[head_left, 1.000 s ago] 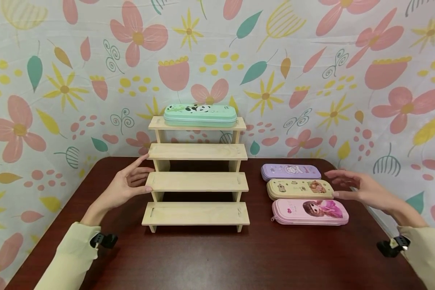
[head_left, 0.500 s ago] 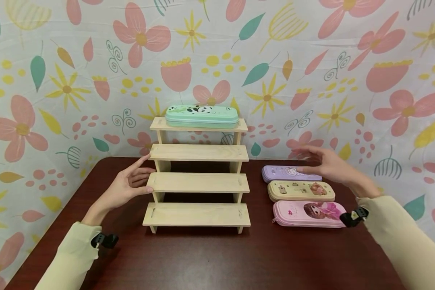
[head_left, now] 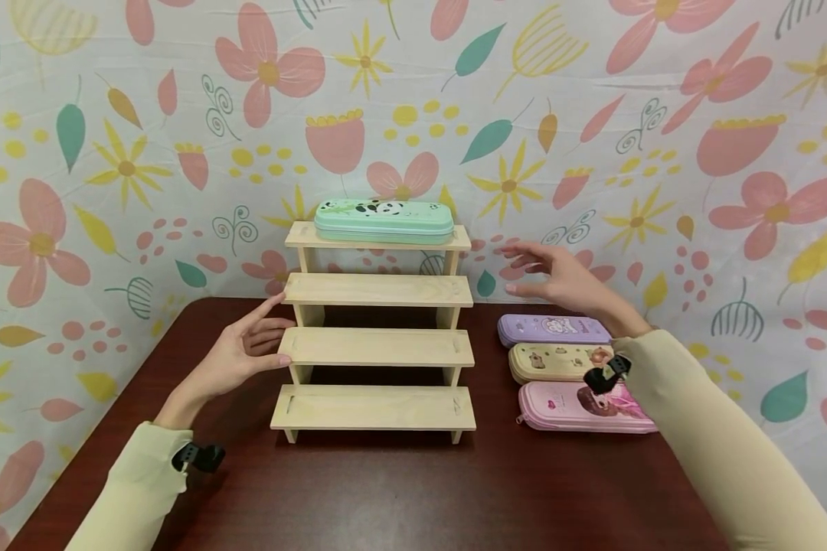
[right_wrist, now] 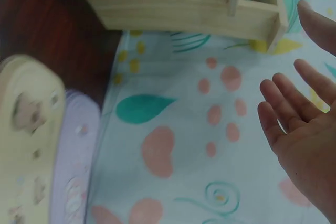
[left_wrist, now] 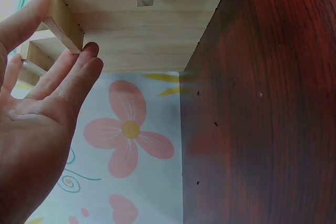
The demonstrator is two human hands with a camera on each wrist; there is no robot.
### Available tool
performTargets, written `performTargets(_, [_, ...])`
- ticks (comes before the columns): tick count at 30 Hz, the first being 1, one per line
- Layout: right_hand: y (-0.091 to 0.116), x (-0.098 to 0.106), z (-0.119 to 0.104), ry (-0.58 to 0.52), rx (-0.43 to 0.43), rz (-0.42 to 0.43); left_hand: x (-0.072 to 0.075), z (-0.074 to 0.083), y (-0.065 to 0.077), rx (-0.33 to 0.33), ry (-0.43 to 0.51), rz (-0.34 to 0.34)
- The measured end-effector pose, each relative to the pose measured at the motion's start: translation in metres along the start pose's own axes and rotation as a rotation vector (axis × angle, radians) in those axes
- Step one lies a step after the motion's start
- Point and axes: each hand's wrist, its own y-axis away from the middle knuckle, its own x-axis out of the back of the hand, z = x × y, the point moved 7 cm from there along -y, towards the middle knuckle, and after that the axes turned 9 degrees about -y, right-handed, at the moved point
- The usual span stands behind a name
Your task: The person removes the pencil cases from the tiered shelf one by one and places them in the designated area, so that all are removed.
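A pale wooden stepped rack [head_left: 379,348] with several tiers stands on the table. On its top tier lies a mint-green pencil case [head_left: 386,223] with a panda print. My left hand [head_left: 237,352] touches the left ends of the middle tiers with spread fingers; up close, its fingertips [left_wrist: 90,51] meet the wooden edges. Raised in the air to the right of the rack, my right hand [head_left: 558,282] holds nothing, its fingers loosely extended. In the right wrist view, that hand [right_wrist: 310,135] is apart from the rack's side [right_wrist: 178,11].
Right of the rack, purple [head_left: 524,327], cream [head_left: 547,363] and pink [head_left: 554,405] pencil cases lie one in front of another, partly hidden by the right sleeve [head_left: 689,428]. A flower-patterned cloth [head_left: 179,46] hangs behind the dark red table [head_left: 400,490].
My right hand has moved left and up, from beside the cream pencil case across the purple one toward the rack's upper right. The left hand stays at the rack.
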Motion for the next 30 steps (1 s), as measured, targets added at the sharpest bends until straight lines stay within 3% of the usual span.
performTargets(14, [-0.071,-0.014,-0.034,-0.022,0.013,-0.013,0.001,-0.002,0.001,0.019,-0.01,0.004])
performTargets(26, [-0.112,-0.023,-0.031,-0.08,-0.093,-0.033,0.001,0.0,-0.001,0.012,-0.006,-0.008])
performTargets(30, [-0.121,-0.026,-0.034,-0.065,-0.091,-0.052,0.001,-0.001,-0.001,0.011,-0.006,-0.004])
